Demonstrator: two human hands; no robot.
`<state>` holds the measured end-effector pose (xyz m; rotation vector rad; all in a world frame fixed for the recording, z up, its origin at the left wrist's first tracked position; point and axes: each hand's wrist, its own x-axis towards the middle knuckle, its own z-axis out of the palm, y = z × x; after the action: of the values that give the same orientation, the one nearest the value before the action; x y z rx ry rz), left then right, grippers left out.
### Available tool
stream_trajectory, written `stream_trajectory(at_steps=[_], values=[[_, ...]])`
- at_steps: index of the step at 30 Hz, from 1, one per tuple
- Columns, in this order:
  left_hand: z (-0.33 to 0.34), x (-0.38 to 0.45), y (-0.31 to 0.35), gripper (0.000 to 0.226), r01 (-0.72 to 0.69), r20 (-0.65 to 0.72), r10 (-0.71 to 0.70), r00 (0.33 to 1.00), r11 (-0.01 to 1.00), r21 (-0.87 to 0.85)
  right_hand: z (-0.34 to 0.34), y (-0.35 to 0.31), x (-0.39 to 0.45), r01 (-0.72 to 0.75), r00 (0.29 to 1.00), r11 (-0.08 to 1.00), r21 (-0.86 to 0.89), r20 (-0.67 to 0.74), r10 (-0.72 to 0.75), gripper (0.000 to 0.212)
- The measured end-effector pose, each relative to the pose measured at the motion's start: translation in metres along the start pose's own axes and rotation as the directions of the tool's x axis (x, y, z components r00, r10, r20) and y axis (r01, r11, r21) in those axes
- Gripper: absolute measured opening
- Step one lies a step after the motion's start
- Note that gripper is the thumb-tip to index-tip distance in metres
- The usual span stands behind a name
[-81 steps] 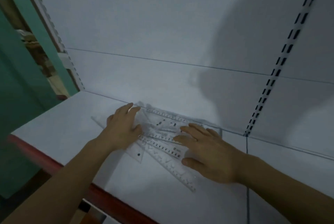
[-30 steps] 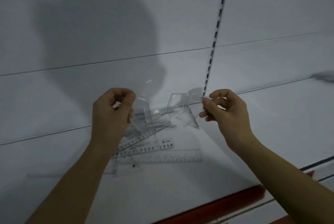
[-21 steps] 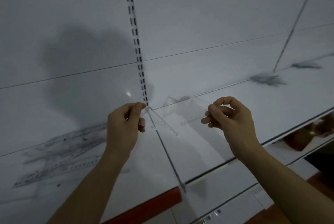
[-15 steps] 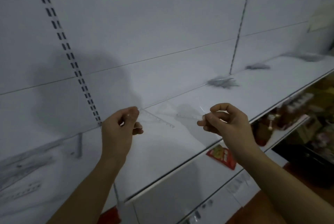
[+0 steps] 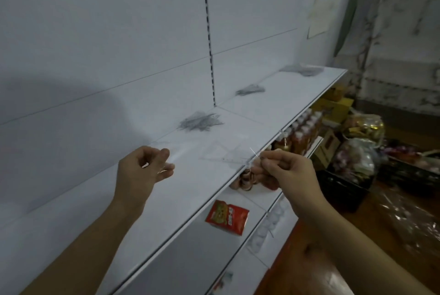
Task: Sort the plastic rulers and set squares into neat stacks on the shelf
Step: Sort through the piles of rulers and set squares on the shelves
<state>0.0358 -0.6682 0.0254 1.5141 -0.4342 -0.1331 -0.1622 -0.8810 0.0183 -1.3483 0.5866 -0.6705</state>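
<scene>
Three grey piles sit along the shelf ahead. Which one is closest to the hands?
The pile just left of the slotted upright. It lies just beyond the held set square; the other two sit past that upright.

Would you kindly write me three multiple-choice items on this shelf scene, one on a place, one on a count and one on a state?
1. Where does the red packet lie?
A. On the top shelf beside the piles
B. On the lower shelf, beneath the top shelf
C. On the floor

2. How many grey piles of rulers lie on the top shelf beyond the hands?
A. One
B. Three
C. Five

3. What is the right hand doing?
A. Resting flat on the shelf
B. Hanging idle and open
C. Pinching a clear set square

Answers: 1 B, the packet sits under the top shelf's front edge. 2 B, a near pile, a middle pile and a far pile show. 3 C, its fingertips grip the transparent corner above the shelf.
</scene>
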Motion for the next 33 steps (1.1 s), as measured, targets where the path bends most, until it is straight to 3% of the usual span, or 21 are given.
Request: stream_trajectory(at_steps=[5, 8, 16, 21, 25, 29, 33], values=[[0.021, 0.059, -0.006, 0.018, -0.021, 0.004, 0.021, 1.0, 1.0, -0.001, -0.008, 0.006, 0.059, 0.001, 1.0, 0.995, -0.099, 0.004, -0.001, 0.006], [0.028, 0.094, -0.008, 0.017, -0.009, 0.015, 0.01, 1.0, 0.999, -0.033, -0.001, 0.003, 0.102, -0.016, 0.999, 0.992, -0.127, 0.027, 0.02, 0.012], [0.047, 0.155, -0.023, 0.017, 0.038, 0.19, -0.038, 0.981, 0.999, 0.004, 0.07, -0.006, 0.223, 0.022, 0.973, 0.971, -0.236, 0.228, 0.034, 0.009], [0.047, 0.16, -0.038, 0.025, 0.073, 0.093, -0.066, 0.993, 0.994, -0.08, 0.112, 0.0, 0.265, -0.01, 0.942, 0.962, -0.273, 0.321, 0.101, 0.006], [0.053, 0.157, -0.044, 0.025, 0.04, 0.033, -0.038, 0.999, 0.998, -0.055, 0.128, 0.004, 0.28, 0.092, 0.926, 0.905, -0.416, 0.371, 0.076, 0.013], [0.061, 0.165, -0.033, 0.02, 0.043, -0.005, -0.043, 0.999, 0.998, -0.051, 0.116, 0.004, 0.289, 0.315, 0.894, 0.757, -0.572, 0.446, -0.035, 0.022], [0.085, 0.179, -0.028, 0.018, 0.025, -0.021, -0.024, 0.999, 0.999, 0.029, 0.091, 0.002, 0.301, 0.407, 0.857, 0.723, -0.558, 0.506, -0.092, 0.018]])
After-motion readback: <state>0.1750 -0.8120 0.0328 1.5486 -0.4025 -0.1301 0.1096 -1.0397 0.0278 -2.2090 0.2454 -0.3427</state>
